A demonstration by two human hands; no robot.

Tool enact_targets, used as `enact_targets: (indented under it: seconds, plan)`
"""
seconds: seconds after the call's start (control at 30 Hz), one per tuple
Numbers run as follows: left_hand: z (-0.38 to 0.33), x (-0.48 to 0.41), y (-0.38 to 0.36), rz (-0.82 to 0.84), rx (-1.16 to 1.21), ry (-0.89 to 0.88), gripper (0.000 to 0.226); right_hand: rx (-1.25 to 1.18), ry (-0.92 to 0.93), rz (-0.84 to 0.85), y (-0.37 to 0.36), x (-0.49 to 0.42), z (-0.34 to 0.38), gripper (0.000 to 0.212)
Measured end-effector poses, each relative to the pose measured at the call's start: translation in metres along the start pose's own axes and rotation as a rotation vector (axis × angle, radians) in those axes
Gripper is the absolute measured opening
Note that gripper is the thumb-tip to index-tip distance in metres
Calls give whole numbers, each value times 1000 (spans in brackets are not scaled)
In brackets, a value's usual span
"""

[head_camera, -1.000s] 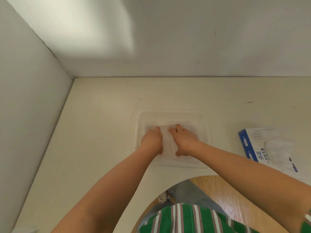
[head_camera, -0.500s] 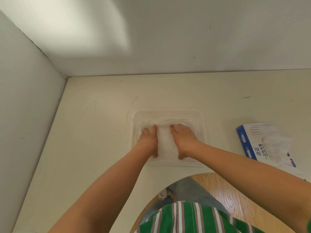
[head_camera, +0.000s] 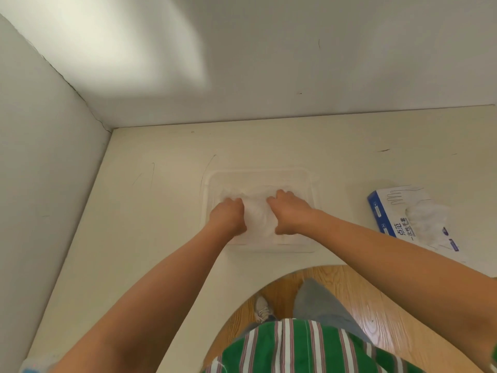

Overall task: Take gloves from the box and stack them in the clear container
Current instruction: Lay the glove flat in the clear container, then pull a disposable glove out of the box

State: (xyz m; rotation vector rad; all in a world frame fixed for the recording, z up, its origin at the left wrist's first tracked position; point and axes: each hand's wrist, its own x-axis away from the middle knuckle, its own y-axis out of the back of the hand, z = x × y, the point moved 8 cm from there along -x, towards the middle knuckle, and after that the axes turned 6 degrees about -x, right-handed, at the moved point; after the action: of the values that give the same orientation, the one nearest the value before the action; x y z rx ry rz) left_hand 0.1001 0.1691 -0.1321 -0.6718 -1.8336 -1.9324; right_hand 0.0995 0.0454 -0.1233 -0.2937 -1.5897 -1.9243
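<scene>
A clear shallow container (head_camera: 258, 171) sits on the cream table in front of me. Inside it lies a flat stack of thin translucent white gloves (head_camera: 256, 212). Both my hands are inside the container, pressing down on the stack. My left hand (head_camera: 228, 215) is on the stack's left part and my right hand (head_camera: 289, 211) on its right part, with a gap of glove showing between them. Their fingers bend downward and the fingertips are hidden. The blue and white glove box (head_camera: 386, 220) lies flat to the right, with crumpled gloves (head_camera: 427, 219) bulging from its opening.
White walls close off the table at the left (head_camera: 40, 184) and the back (head_camera: 295, 76), meeting in a corner. The table's near edge curves around my body, with wooden floor (head_camera: 376, 313) below.
My hands have slid apart sideways on the glove stack, widening the gap between them. Their fingers now look more bent than before.
</scene>
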Motion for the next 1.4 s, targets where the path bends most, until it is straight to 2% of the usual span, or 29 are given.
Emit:
enact_targets:
  seconds: [0.07, 0.13, 0.2, 0.27, 0.37, 0.57, 0.63, 0.7, 0.73, 0.8, 0.87, 1.0, 1.13, 1.27, 1.4]
  plan:
    - [-3, 9, 29, -184, 26, 27, 28, -99, 94, -167, 32, 12, 1, 41]
    - [-14, 19, 57, -352, 113, 29, 19, -278, 150, -349, 65, 30, -8, 23]
    - [-35, 28, 81, -481, 216, -1, 16, -453, 163, -507, 91, 49, -30, 13]
    - [-73, 37, 95, -533, 324, -72, 15, -544, 122, -619, 103, 71, -69, 12]
    - [-141, 41, 99, -505, 444, -208, 14, -589, 0, -717, 102, 104, -135, 12]
    - [-262, 38, 53, -247, 483, -415, 15, -594, -296, -844, 70, 174, -250, 19]
    - [-289, 38, 33, -168, 444, -461, 19, -593, -431, -810, 49, 190, -279, 37]
    - [-307, 37, 18, -123, 399, -491, 26, -585, -561, -633, 22, 192, -300, 60]
    - [-316, 37, 12, -110, 383, -496, 31, -567, -584, -537, 8, 191, -307, 66]
    - [-325, 35, 4, -96, 371, -487, 44, -589, -524, -438, -11, 183, -309, 49]
    - [-333, 33, -2, -86, 368, -461, 57, -665, -423, -456, -15, 181, -310, 34]
    - [-338, 32, -5, -125, 240, -398, 71, -706, -286, -572, 1, 186, -312, 33]
    - [-343, 30, -5, -130, 185, -365, 76, -930, -232, -674, 10, 196, -324, 22]
    - [-344, 31, -6, -130, 168, -337, 78, -1046, -255, -510, -7, 189, -329, 16]
    - [-343, 32, -7, -137, 185, -328, 77, -1193, -177, -578, 12, 193, -326, 19]
